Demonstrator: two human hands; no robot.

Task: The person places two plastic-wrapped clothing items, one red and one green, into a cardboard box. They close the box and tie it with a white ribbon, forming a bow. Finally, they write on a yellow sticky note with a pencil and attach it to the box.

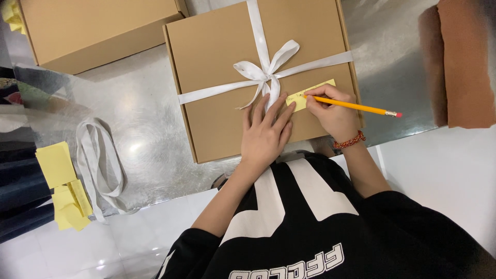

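While left hand (266, 135) steadies box (258, 77), right hand (333, 111) grips pencil (356, 107).

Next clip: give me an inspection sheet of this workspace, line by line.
Surface: shiny metal table, reflective.
Job's things: brown cardboard box tied with a white ribbon bow; yellow note on its lid; yellow pencil.
Clutter: loose white ribbon; yellow note stacks; second cardboard box; brown cloth.
Hands: left hand flat on the box beside the note; right hand holds the pencil, tip on the note.
Cables: nothing seen.
Surroundings: pale floor; dark shelving at left.
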